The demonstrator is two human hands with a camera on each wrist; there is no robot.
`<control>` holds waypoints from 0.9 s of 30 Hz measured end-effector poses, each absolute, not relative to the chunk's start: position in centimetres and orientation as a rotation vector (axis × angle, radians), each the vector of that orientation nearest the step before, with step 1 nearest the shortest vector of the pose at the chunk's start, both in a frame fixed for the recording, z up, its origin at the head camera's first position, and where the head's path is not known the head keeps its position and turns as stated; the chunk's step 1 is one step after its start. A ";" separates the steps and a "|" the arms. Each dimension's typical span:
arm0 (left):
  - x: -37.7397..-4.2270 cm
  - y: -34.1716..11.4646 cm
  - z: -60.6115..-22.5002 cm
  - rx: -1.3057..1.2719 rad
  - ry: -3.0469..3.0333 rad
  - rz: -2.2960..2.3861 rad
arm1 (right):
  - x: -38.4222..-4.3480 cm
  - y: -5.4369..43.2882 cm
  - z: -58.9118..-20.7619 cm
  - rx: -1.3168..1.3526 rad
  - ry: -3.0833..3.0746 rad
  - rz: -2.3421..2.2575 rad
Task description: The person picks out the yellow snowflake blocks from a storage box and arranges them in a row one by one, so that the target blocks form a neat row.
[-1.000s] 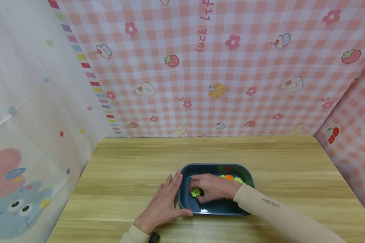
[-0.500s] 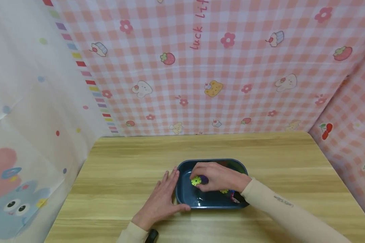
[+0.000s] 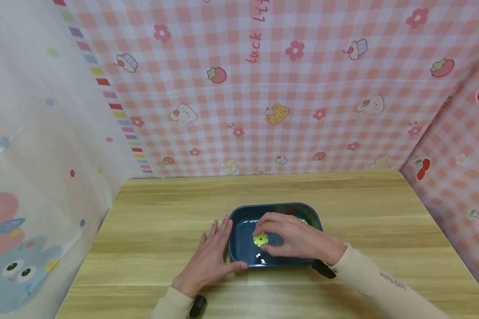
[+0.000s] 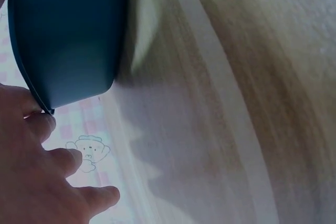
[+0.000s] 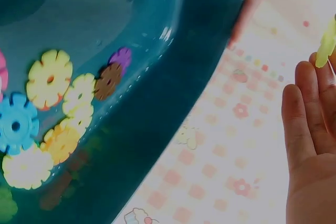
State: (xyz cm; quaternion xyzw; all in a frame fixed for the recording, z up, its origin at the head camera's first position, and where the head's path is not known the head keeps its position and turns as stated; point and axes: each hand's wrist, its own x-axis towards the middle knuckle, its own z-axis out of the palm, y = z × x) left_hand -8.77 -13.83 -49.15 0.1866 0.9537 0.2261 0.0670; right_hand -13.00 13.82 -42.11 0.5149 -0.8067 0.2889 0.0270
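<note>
My right hand [image 3: 299, 237] pinches a yellow-green notched plastic disc [image 3: 261, 239] between thumb and fingertips, over the left half of a dark blue rectangular tub [image 3: 241, 250]. The right wrist view shows the same disc [image 5: 326, 45] edge-on at the fingertips, above the rim. My left hand [image 3: 207, 261] lies along the tub's left end, fingers straight against the rim and thumb at the near corner. In the tub's corner lie several similar discs, among them a blue disc [image 5: 16, 125], a brown disc [image 5: 109, 81] and a purple disc [image 5: 122, 57].
The tub stands on a wood-grain table [image 3: 175, 212]. A pink checked cloth [image 3: 239, 93] hangs behind it, and a white patterned cloth [image 3: 44, 146] closes the left side. Black wrist devices show at both cuffs.
My right hand has lifted with the yellow-green disc from low in the tub, its wrist shifting right. My left hand keeps its place at the rim. The head view has shifted slightly.
</note>
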 end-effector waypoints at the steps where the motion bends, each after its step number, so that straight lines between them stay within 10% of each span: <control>1: -8.8 -13.9 -49.1 0.560 2.873 0.683 | -12.7 13.9 -42.0 1.589 -2.486 0.894; 27: -9.0 -13.9 -49.4 0.592 2.935 0.724 | -6.5 12.1 -46.4 1.647 -2.310 1.070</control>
